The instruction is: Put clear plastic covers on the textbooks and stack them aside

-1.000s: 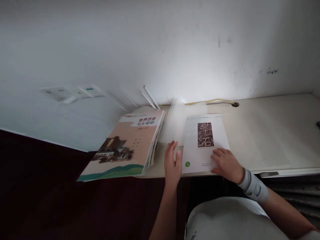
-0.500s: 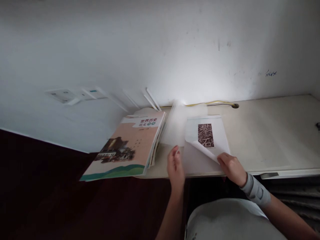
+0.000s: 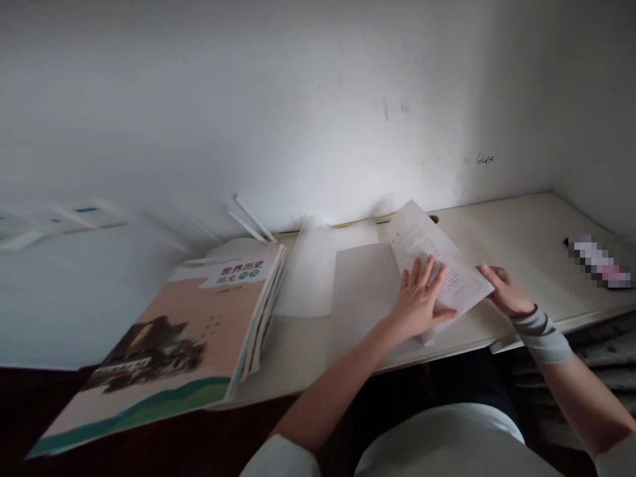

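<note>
Since a moment ago the cover page point(image 3: 424, 238) of the white booklet point(image 3: 360, 295) has flipped over to the right. Its back side, with small print on it, now faces up. The left hand point(image 3: 420, 301) has moved from the front edge of the table point(image 3: 527, 232) onto this page. It lies flat and open with its fingers spread, pressing on the print and holding nothing.

The right hand point(image 3: 504, 298) has a grey wrap point(image 3: 541, 331) round its wrist and sits at the page's right corner. Its fingers are bent and touch the paper's edge, but I cannot tell if they pinch it. The page is tilted and lifted a bit off the table, and its far corner points toward the wall point(image 3: 298, 99). The booklet lies near the front edge, about in the middle of the table, and its next page is plain white.

Just left of the booklet lies a clear plastic sleeve point(image 3: 308, 275). Further left, at the left end of the table, sits a pile of school books point(image 3: 199, 318). The top one is pink and sticks out over the front edge. A thin yellow cord point(image 3: 348, 224) runs along the back edge by the wall. Near the right edge lies a small thing point(image 3: 599, 262) that is too blurred to make out.
</note>
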The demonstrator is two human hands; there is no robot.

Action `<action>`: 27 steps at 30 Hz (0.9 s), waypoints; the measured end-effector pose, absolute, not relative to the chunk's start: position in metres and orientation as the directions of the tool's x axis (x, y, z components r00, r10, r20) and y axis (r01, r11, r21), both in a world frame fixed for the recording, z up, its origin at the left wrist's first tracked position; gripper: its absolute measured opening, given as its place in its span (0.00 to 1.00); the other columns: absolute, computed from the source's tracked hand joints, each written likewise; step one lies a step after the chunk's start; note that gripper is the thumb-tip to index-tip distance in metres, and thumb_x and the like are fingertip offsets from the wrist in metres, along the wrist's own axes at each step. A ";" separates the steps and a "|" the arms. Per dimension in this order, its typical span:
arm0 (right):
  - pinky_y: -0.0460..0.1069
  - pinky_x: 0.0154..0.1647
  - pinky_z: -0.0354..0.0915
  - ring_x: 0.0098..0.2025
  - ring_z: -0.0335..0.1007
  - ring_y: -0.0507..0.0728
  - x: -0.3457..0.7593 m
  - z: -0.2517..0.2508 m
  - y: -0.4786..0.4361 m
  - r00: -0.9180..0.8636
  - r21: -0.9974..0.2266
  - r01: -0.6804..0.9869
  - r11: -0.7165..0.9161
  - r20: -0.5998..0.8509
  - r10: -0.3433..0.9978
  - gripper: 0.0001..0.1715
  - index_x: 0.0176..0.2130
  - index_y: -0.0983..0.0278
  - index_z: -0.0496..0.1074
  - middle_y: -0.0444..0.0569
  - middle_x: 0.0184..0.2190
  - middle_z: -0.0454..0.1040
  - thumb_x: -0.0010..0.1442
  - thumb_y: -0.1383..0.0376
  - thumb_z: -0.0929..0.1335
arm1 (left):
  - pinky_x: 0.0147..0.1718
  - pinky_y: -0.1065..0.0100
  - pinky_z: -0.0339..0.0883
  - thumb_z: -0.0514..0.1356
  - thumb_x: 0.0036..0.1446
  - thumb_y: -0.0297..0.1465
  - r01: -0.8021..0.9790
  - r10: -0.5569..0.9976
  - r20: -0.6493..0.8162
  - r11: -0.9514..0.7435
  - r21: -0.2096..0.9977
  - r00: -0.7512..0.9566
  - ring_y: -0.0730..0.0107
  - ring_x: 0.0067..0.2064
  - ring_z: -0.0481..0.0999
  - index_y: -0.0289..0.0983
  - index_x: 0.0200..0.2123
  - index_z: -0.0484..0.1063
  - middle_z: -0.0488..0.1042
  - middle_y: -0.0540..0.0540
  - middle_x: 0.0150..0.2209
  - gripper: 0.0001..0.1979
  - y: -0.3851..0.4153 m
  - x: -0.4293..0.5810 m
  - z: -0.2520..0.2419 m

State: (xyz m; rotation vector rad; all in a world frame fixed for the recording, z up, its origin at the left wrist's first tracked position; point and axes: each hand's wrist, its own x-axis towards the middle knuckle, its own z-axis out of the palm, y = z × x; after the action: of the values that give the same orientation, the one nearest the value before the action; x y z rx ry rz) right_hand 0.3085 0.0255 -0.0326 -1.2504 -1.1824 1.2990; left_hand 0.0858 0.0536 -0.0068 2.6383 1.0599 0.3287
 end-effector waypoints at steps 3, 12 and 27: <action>0.45 0.21 0.56 0.20 0.58 0.48 0.328 -0.028 0.036 -0.146 -0.985 0.081 -0.155 -0.166 0.975 0.22 0.25 0.66 0.69 0.42 0.18 0.67 0.51 0.49 0.68 | 0.57 0.38 0.38 0.53 0.50 0.55 0.625 0.661 0.060 -0.731 0.272 0.748 0.38 0.65 0.32 0.35 0.64 0.43 0.35 0.32 0.66 0.45 0.056 0.097 -0.018; 0.45 0.22 0.53 0.19 0.56 0.48 0.314 -0.036 0.051 -0.252 -0.912 0.403 -0.075 -0.189 0.949 0.27 0.22 0.66 0.67 0.39 0.16 0.62 0.50 0.44 0.65 | 0.57 0.40 0.40 0.47 0.56 0.52 0.723 0.778 0.096 -0.616 0.312 0.621 0.44 0.66 0.35 0.35 0.64 0.40 0.38 0.33 0.66 0.40 0.079 0.096 -0.020; 0.58 0.62 0.44 0.65 0.41 0.65 0.326 -0.086 0.075 -0.034 -0.068 0.997 0.035 0.014 0.999 0.40 0.60 0.78 0.53 0.66 0.63 0.49 0.62 0.50 0.55 | 0.55 0.32 0.29 0.50 0.52 0.55 0.666 0.651 -0.140 -0.729 0.157 0.746 0.41 0.65 0.40 0.43 0.62 0.50 0.47 0.38 0.65 0.39 0.098 0.106 -0.058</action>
State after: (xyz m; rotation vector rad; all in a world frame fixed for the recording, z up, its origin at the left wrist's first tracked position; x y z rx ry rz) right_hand 0.3258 0.0749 -0.0864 -2.1424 -2.2179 0.0597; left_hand 0.1060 0.0981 -0.0583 2.7483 1.0488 -0.1120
